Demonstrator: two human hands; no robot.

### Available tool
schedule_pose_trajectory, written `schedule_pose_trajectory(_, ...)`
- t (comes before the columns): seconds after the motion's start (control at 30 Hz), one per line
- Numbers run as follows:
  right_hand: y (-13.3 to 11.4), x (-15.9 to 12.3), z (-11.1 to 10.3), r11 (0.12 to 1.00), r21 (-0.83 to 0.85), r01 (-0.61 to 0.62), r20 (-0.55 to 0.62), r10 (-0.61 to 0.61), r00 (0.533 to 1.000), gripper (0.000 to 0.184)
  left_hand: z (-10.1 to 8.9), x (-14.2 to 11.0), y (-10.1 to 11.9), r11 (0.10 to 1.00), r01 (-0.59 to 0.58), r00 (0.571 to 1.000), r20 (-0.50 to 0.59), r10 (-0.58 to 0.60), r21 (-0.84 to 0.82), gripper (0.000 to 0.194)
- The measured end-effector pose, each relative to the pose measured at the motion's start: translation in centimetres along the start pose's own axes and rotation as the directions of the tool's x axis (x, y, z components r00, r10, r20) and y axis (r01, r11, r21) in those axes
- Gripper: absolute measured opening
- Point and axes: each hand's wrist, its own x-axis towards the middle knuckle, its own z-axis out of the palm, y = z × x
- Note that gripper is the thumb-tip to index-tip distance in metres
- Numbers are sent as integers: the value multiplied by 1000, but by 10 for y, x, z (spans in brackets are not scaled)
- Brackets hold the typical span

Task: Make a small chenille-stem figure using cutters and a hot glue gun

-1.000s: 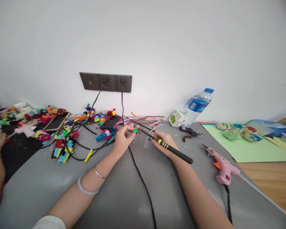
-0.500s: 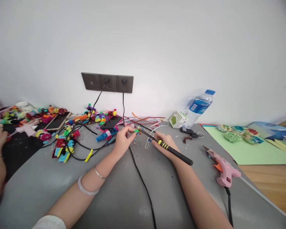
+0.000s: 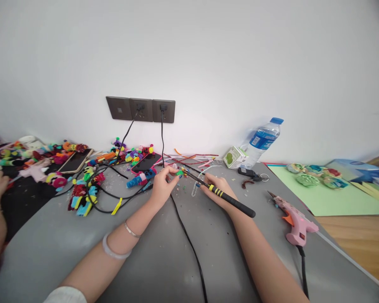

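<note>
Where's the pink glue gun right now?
Head view, right side: the pink plastic glue gun lies on the grey table, right of the right forearm, nearer than the green paper sheet.

Tool [image 3: 232,201] between phone [image 3: 147,162] and glue gun [image 3: 299,225], box [image 3: 234,157] left of bottle [image 3: 262,141], fob [image 3: 246,171] before bottle

- A clear water bottle [image 3: 261,141] with a blue cap and label, over by the white wall [image 3: 208,63]
- Just beside it, a small green-and-white box [image 3: 234,157]
- A black key fob [image 3: 249,172] with a metal ring, in front of those two
- Dark wall sockets [image 3: 140,110], three panels in a row, black plugs in two of them
- Two phones lying screen up, one gold-edged [image 3: 76,160], one pink-edged [image 3: 147,163]
- Ruffled rosettes [image 3: 307,180] on a pale green sheet [image 3: 337,202]
</note>
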Motion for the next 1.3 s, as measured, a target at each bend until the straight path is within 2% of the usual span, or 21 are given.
schedule_pose_trajectory(1.3, -1, 0, -1, 1000, -2, -10, -1, 10, 1000, 24, 1, 0, 2, 999, 44, 999, -19, -45, -30, 9)
